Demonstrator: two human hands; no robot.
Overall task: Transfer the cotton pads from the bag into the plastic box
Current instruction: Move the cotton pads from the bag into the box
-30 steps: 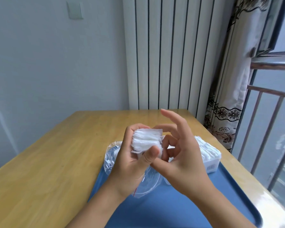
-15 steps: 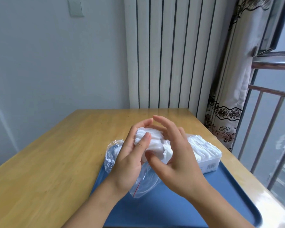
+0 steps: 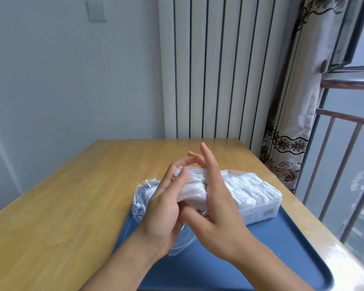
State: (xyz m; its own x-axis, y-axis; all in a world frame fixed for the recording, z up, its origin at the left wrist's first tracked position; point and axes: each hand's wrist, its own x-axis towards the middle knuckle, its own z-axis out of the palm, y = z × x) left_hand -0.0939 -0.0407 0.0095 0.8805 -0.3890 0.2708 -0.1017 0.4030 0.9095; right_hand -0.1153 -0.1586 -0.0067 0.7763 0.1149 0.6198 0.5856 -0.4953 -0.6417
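Cotton pads (image 3: 192,189), a thick stack, now squeezed sideways between both palms, tipped over from the upright bunch of a second ago and lowered toward the plastic box (image 3: 259,208) at 3 o'clock. Left hand (image 3: 164,206) wrapped round the near end, thumb on top. Right hand (image 3: 216,206) pressed flat against the far side, fingers spread up. Box already mostly full, so probably squaring up to drop in. Bag (image 3: 143,198) slumped at 9 o'clock on the blue tray (image 3: 271,259), looking nearly empty.
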